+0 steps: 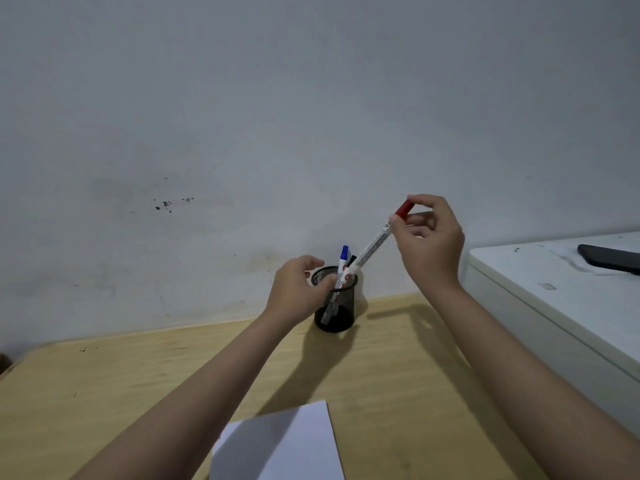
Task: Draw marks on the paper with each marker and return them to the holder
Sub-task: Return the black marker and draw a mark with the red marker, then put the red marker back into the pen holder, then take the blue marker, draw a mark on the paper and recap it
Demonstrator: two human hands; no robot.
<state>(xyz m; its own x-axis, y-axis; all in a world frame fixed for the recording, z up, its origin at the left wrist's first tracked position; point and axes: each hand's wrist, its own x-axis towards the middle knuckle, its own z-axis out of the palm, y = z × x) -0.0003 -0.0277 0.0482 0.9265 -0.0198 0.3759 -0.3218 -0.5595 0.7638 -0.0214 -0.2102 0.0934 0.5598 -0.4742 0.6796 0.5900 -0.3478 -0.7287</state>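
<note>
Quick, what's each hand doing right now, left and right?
Left hand: curled around the holder, steadying it.
Right hand: closed, pinching the red marker near its cap.

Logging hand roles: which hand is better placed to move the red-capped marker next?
Right. The right hand already pinches the red-capped marker near its cap; the left hand steadies the holder.

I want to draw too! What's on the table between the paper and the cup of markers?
Nothing: in the head view only bare table and arm shadows lie between paper and holder.
</note>
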